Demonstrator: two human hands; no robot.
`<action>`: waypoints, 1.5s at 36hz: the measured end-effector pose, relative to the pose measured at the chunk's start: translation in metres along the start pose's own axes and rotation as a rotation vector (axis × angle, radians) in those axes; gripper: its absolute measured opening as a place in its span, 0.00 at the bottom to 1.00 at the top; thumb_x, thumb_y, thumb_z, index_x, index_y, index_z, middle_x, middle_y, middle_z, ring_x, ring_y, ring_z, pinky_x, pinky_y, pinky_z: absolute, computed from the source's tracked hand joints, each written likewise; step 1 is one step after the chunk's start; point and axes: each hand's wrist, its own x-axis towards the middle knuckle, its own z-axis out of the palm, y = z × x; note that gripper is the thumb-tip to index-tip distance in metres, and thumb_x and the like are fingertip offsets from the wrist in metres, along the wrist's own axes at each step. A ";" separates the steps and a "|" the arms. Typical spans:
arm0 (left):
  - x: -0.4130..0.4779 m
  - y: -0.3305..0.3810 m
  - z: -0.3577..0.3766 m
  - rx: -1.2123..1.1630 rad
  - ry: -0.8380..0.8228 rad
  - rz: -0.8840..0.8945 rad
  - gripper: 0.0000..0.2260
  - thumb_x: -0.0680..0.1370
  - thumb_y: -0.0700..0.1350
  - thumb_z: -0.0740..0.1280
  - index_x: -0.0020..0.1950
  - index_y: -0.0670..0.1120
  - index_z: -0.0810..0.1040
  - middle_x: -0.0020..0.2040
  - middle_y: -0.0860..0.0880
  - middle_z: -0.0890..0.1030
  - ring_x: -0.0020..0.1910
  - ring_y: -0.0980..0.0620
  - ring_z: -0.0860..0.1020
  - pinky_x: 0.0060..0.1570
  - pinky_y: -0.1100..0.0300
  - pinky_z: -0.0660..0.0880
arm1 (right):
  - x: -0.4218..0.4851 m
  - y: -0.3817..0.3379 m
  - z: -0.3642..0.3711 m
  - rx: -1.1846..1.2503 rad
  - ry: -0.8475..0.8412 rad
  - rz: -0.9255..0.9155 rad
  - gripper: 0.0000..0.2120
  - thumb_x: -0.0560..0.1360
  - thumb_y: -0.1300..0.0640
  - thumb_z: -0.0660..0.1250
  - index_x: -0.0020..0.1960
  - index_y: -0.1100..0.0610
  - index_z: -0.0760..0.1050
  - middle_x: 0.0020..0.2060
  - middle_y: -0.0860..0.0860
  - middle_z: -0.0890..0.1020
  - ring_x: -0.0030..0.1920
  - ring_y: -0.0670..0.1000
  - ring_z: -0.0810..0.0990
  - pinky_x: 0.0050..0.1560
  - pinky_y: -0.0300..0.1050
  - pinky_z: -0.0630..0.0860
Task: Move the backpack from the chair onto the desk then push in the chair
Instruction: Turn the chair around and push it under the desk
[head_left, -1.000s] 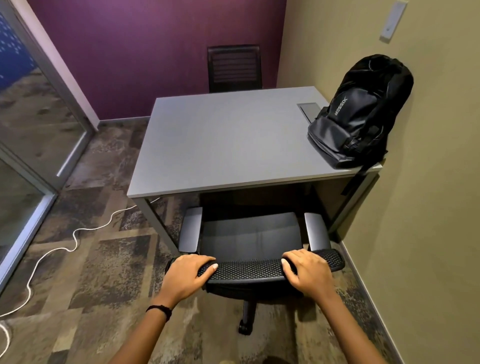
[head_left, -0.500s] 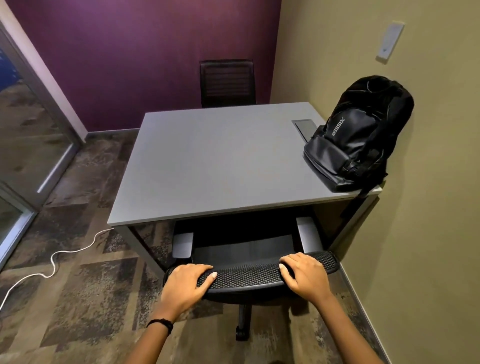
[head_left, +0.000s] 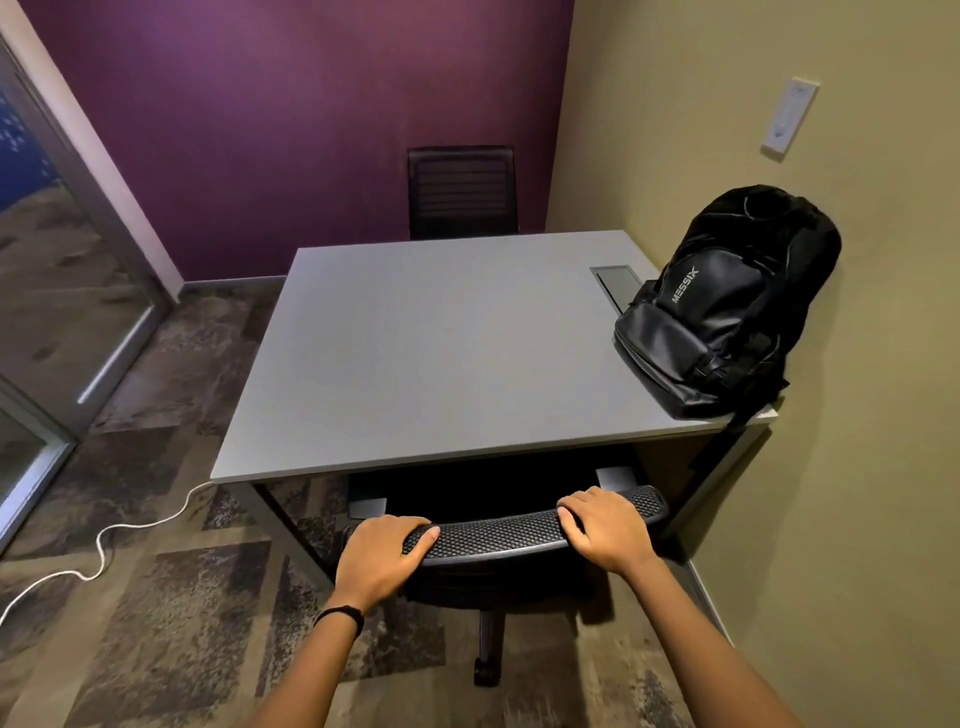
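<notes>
A black backpack (head_left: 727, 306) stands on the right near corner of the grey desk (head_left: 415, 353), leaning against the olive wall. The black mesh-backed chair (head_left: 498, 532) sits under the desk's near edge; its seat is hidden in shadow and only the armrest tips show. My left hand (head_left: 382, 558) grips the left end of the chair's top rail. My right hand (head_left: 605, 527) grips the rail's right end.
A second black chair (head_left: 462, 192) stands behind the desk against the purple wall. A white cable (head_left: 104, 551) snakes over the carpet at the left. A glass partition (head_left: 47, 291) lines the left side. The olive wall runs close along the right.
The chair has rolled forward under the desk, so its seat and most of the armrests are now hidden. Both hands stayed on the top rail and moved forward with it.
</notes>
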 end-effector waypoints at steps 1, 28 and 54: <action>0.004 0.000 -0.001 -0.004 0.006 -0.005 0.26 0.75 0.67 0.49 0.53 0.55 0.81 0.47 0.56 0.85 0.47 0.56 0.81 0.48 0.58 0.76 | 0.004 0.002 0.000 0.002 -0.005 0.003 0.16 0.79 0.48 0.53 0.53 0.52 0.78 0.50 0.47 0.83 0.49 0.47 0.78 0.49 0.41 0.71; 0.108 -0.037 0.014 -0.029 -0.088 -0.054 0.21 0.77 0.65 0.55 0.60 0.56 0.77 0.54 0.57 0.82 0.54 0.57 0.77 0.58 0.59 0.71 | 0.117 0.042 0.012 -0.031 -0.044 -0.010 0.19 0.78 0.47 0.50 0.56 0.52 0.78 0.51 0.49 0.83 0.50 0.49 0.78 0.53 0.47 0.73; 0.124 -0.031 0.001 -0.038 -0.159 0.002 0.18 0.79 0.60 0.56 0.60 0.54 0.79 0.56 0.54 0.83 0.55 0.54 0.79 0.57 0.58 0.72 | 0.149 0.034 -0.005 0.051 -0.379 0.149 0.25 0.79 0.38 0.48 0.61 0.50 0.76 0.60 0.52 0.80 0.58 0.53 0.77 0.58 0.49 0.72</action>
